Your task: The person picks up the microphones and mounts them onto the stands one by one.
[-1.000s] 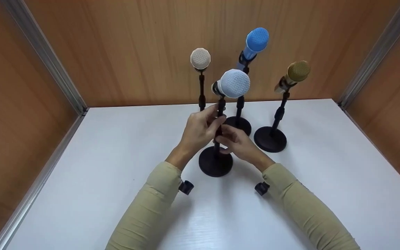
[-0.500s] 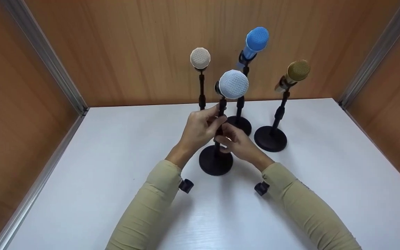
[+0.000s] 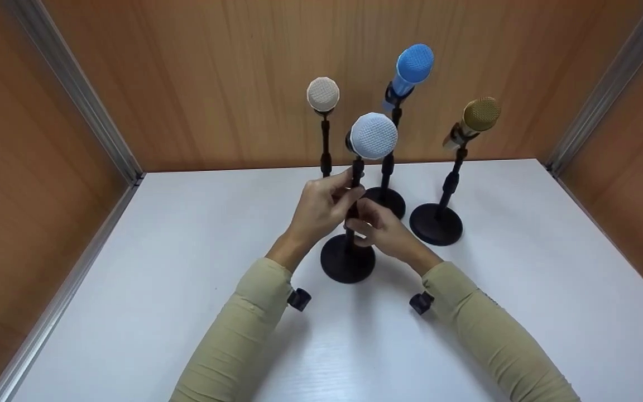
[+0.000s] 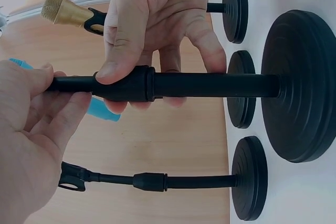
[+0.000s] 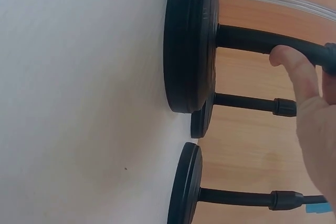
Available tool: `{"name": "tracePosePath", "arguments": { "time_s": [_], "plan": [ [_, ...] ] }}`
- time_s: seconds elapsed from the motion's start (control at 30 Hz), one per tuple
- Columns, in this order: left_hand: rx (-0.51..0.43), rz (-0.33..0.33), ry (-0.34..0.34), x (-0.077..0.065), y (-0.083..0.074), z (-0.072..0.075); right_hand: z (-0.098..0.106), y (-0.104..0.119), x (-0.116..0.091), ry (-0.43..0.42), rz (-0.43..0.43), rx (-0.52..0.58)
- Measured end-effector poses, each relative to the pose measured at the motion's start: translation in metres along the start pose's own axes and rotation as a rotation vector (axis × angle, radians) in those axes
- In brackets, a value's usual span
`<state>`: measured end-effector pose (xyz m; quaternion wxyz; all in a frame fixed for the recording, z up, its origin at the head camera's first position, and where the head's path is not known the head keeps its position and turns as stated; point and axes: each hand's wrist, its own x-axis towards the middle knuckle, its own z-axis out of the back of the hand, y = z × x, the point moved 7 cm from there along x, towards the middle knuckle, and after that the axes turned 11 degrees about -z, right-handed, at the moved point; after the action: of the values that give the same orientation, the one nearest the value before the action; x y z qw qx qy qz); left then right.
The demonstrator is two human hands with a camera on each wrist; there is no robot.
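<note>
A pale bluish-white microphone point(image 3: 374, 135) sits atop a black microphone stand point(image 3: 348, 259) in the middle of the table, its round base down on the surface. My left hand point(image 3: 321, 206) pinches the thin upper rod point(image 4: 73, 84) of this stand between thumb and fingers. Just below, my right hand point(image 3: 384, 229) grips the thicker locking collar point(image 4: 139, 83), thumb on the near side and fingers behind. One right finger lies along the lower tube point(image 5: 252, 39), as the right wrist view shows.
Behind stand three more black stands, bearing a cream microphone point(image 3: 323, 94), a blue microphone point(image 3: 414, 64) and a gold microphone point(image 3: 481, 114). The cream one's base is hidden behind my left hand. Wood-grain panels point(image 3: 232, 84) enclose the white table point(image 3: 187, 234) at back and sides.
The bluish-white microphone has turned slightly, its head shifting a little left and its tail end now hidden. Both hands keep nearly the same place on the stand.
</note>
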<state>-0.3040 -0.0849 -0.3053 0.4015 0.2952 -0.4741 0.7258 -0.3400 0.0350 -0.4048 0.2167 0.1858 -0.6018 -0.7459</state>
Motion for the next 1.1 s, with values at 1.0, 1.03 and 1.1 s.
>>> {"name": "tracePosePath", "arguments": {
  "time_s": [1.0,1.03,1.1],
  "plan": [
    [0.307,0.403,0.457,-0.074,0.035,-0.014,0.012,-0.011,-0.025,0.092,-0.055,-0.656],
    [0.315,0.431,0.492,-0.080,0.038,-0.015,0.011,-0.013,-0.026,0.092,-0.056,-0.704],
    [0.321,0.473,0.550,-0.089,0.042,-0.019,0.009,-0.017,-0.029,0.086,-0.055,-0.795]
  ]
}}
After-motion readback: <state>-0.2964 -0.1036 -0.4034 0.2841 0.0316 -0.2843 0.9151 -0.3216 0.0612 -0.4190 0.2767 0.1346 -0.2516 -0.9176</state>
